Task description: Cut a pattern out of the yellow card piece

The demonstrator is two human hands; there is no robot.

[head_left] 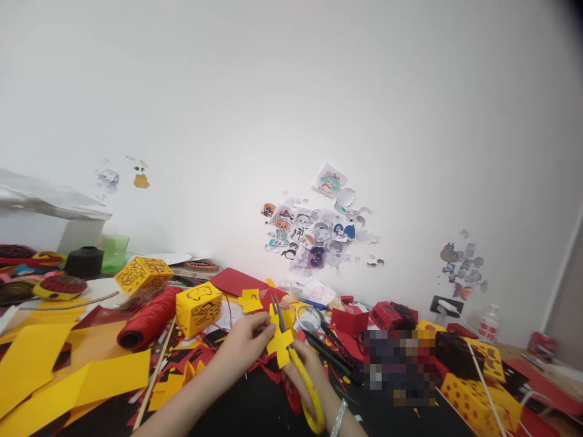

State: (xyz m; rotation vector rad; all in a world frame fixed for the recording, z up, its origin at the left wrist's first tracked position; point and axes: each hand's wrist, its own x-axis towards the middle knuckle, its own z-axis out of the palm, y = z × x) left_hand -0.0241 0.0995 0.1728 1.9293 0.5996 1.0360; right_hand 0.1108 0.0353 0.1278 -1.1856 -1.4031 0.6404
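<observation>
Our right hand point(319, 371) closes round yellow-handled steel scissors point(306, 383); our left hand point(246, 343) pinches a small yellow paper cutout point(279, 346) at the blades, above the dark table point(255, 408). Fingertips point(268, 331) so close could get nicked.

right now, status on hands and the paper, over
Left hand pinching yellow paper piece. Right hand gripping scissors, blades at the paper. Yellow box and scraps close by, nothing between hands.

Box point(199, 308) stands between thread roll point(148, 320) and left hand point(248, 343).
</observation>
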